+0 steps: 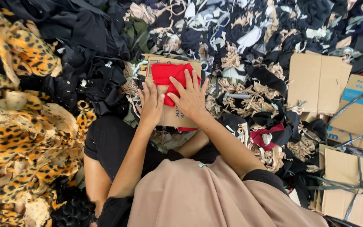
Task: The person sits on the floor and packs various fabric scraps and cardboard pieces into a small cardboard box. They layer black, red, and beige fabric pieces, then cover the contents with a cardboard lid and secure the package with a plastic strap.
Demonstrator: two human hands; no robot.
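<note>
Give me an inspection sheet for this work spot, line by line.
Surface: cardboard sheet on the lap, floor buried in scraps.
Job's things: red cloth lying flat on the cardboard.
Clutter: leopard-print fabric at left, black cloth pile, mixed offcuts ahead.
Grippers: left hand flat on the cardboard beside the cloth; right hand pressing the cloth, fingers spread.
Cables: nothing seen.
Surroundings: flattened cardboard boxes at right, some tied with dark strapping.

The flat brown cardboard sheet is partly hidden under the red fabric piece and both hands. The leopard-print fabric heap is cut off by the left edge.
</note>
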